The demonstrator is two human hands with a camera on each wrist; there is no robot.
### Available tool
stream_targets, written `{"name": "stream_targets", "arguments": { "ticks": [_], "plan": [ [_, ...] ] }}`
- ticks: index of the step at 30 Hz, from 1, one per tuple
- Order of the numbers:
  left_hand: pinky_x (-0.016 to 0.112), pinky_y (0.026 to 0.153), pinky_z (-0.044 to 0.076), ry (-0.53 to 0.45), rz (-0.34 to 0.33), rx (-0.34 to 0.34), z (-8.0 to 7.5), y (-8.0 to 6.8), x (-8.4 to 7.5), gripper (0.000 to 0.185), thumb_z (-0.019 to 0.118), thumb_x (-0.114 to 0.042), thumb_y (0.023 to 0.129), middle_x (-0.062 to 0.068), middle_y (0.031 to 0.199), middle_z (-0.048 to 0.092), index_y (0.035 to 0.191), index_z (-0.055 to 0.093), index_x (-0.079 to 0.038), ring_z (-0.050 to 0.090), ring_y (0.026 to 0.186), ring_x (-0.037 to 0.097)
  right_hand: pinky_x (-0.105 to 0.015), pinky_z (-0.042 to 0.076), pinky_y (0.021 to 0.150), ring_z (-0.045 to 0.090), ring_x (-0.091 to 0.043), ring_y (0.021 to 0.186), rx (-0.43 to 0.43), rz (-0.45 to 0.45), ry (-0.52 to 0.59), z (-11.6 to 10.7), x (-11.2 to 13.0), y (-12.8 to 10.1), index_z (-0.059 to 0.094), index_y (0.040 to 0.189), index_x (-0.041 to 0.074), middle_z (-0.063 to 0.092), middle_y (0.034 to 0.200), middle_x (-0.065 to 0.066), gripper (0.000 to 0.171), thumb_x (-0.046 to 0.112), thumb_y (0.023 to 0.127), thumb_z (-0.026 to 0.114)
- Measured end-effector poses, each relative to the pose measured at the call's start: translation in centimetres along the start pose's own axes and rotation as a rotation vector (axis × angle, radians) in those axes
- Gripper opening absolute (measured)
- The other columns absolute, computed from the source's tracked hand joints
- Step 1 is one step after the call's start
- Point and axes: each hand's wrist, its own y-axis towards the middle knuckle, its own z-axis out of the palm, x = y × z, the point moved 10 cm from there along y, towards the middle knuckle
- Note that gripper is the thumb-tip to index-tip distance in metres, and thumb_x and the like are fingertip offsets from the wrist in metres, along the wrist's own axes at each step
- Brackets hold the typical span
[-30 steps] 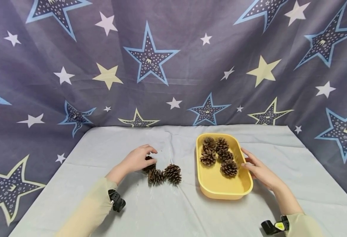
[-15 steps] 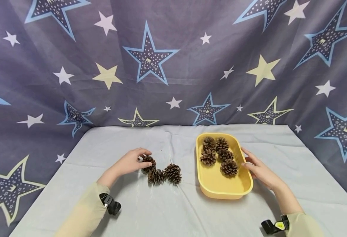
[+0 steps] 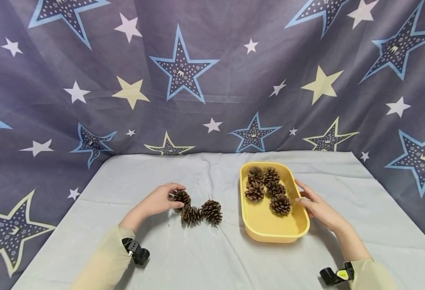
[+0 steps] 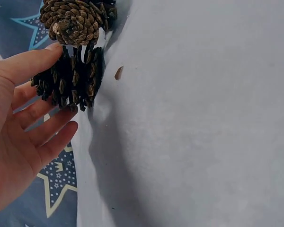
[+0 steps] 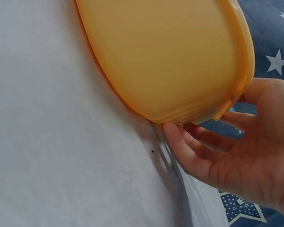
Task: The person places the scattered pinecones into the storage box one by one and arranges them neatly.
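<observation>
A pale grey cloth (image 3: 212,257) was spread over the table, and a purple-grey backdrop (image 3: 219,100) (printed with white, cream and blue-edged stars) was hung behind and draped down both sides.

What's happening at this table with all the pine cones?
A person sits at a cloth-covered table. Their left hand grips one pine cone from a group of three lying on the cloth. Their right hand rests against the side of a yellow tray, which already holds five cones.
</observation>
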Motion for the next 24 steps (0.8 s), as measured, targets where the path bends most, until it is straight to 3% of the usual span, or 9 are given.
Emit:
{"name": "stream_targets", "arguments": {
  "ticks": [13, 24],
  "plan": [
    [0.045, 0.091, 0.045, -0.047, 0.004, -0.015, 0.2, 0.3, 0.2, 0.052, 0.072, -0.025, 0.076, 0.011, 0.123, 0.055, 0.121, 0.055, -0.005, 0.055, 0.106, 0.031, -0.040, 0.052, 0.078, 0.051, -0.036, 0.107, -0.001, 0.005, 0.001, 0.0, -0.1, 0.1, 0.002, 0.147, 0.014, 0.028, 0.132, -0.034, 0.068, 0.019, 0.095, 0.044],
    [0.044, 0.090, 0.046, -0.086, -0.033, -0.084, -1.3, 0.9, -0.1, 0.055, 0.073, -0.023, 0.074, 0.012, 0.126, 0.053, 0.124, 0.053, -0.008, 0.051, 0.112, 0.032, -0.041, 0.052, 0.078, 0.051, -0.036, 0.107, 0.001, 0.004, 0.001, 0.0, -0.1, 0.1, 0.002, 0.147, 0.014, 0.028, 0.132, -0.034, 0.068, 0.020, 0.095, 0.044]
  ]
}}
